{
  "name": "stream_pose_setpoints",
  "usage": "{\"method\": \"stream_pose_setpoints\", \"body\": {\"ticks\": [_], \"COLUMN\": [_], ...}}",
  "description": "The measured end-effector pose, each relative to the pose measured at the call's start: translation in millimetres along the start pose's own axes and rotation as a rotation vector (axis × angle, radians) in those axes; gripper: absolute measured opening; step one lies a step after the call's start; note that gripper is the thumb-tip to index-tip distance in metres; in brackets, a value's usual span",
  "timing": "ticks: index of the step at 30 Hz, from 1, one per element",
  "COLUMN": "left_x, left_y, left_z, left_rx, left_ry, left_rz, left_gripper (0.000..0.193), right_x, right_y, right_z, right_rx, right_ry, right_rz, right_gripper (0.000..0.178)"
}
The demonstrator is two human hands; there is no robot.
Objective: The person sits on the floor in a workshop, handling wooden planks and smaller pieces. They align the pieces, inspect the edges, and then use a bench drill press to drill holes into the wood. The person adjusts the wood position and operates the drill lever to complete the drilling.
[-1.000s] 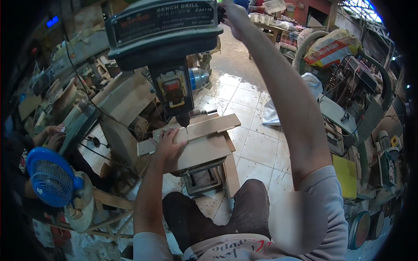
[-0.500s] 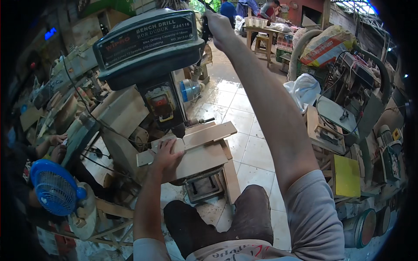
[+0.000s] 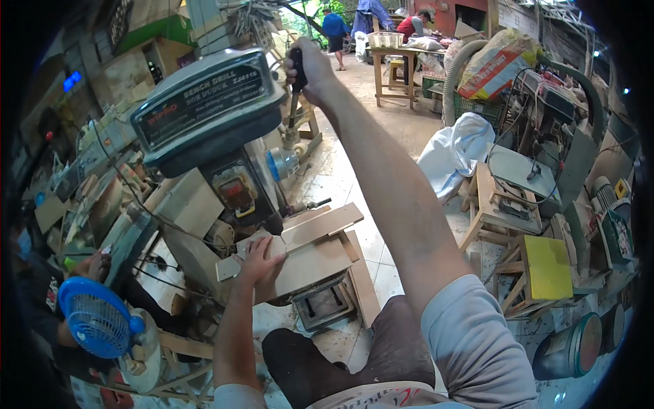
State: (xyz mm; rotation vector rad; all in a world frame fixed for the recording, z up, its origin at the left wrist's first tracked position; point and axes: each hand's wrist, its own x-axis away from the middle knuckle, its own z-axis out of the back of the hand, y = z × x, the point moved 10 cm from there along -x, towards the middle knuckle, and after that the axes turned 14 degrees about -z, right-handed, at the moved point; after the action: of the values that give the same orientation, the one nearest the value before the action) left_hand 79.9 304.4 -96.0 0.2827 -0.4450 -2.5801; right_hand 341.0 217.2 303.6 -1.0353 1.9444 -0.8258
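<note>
A dark green bench drill (image 3: 204,112) stands in front of me, its chuck (image 3: 272,225) pointing down over a wooden work board (image 3: 317,262). Under the chuck lies a small pale wood block (image 3: 277,247), against a wooden strip (image 3: 320,228) fixed across the board. My left hand (image 3: 259,259) is closed over the block, fingers on top and thumb at its right side. Up at the right of the drill head, my right hand (image 3: 313,71) wraps round the black grip of the feed lever (image 3: 298,71). The drill's tip is too small to make out.
A blue fan (image 3: 95,317) and a co-worker's hand (image 3: 95,266) are at the left. Cables (image 3: 129,184) hang beside the drill. At the right stand a white sack (image 3: 453,153), wooden stands (image 3: 504,211) and a yellow panel (image 3: 547,267). Other people (image 3: 409,27) are farther back.
The whole view has shifted and tilted, so the drill sits lower and farther left. The lever's black grip shows more plainly in my right hand. My left hand stays on the block.
</note>
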Motion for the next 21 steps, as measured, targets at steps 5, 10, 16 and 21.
{"method": "stream_pose_setpoints", "body": {"ticks": [5,10,16,21], "left_x": [-6,-7,-3,-2], "left_y": [-5,4,-2,18], "left_z": [-5,0,1,6], "left_rx": [0.005,0.050,0.060,0.000], "left_ry": [0.015,0.045,0.039,-0.018], "left_rz": [-0.030,-0.121,-0.103,0.020], "left_gripper": [0.080,0.079,0.080,0.084], "right_x": [6,12,20,15], "right_y": [-3,-10,-4,-8], "right_z": [4,1,-7,3], "right_rx": [-0.048,-0.080,-0.055,-0.053], "right_ry": [0.013,-0.017,-0.071,-0.058], "right_rz": [-0.012,0.071,0.055,0.075], "right_gripper": [0.021,0.024,0.021,0.025]}}
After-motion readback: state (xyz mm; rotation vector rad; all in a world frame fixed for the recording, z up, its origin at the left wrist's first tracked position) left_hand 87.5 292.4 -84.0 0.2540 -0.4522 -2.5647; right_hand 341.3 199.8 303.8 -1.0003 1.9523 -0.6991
